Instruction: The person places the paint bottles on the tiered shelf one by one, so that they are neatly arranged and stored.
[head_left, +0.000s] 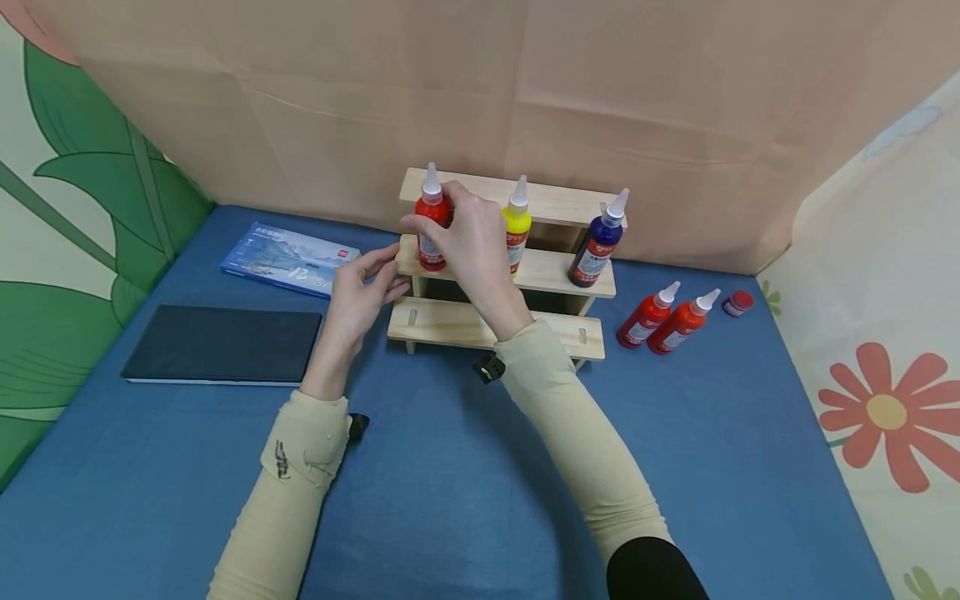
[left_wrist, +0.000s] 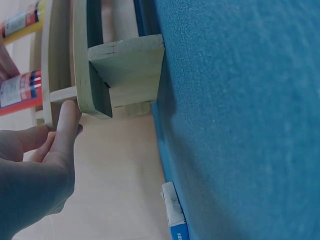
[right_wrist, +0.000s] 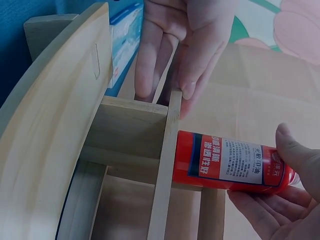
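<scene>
A three-tier wooden rack [head_left: 495, 325] stands on the table, with a red ink bottle [head_left: 431, 218] upright at the left end of its middle shelf. My right hand [head_left: 476, 242] grips that bottle by its upper part, thumb on one side and fingers on the other. In the right wrist view, the base of the red bottle [right_wrist: 220, 161] is right at the shelf board. With thumb and fingertips, my left hand [head_left: 363, 292] holds the left end of the middle shelf [left_wrist: 50, 75]. On the same shelf are a yellow bottle [head_left: 517, 225], partly hidden by my right hand, and a dark blue bottle [head_left: 597, 243].
Right of the rack, two more red bottles [head_left: 643, 318] stand close together near a small red-lidded jar [head_left: 738, 303]. On the left lie a blue-and-white flat box [head_left: 288, 257] and a black flat book-like item [head_left: 225, 343]. Brown sheeting [head_left: 480, 92] hangs behind the rack.
</scene>
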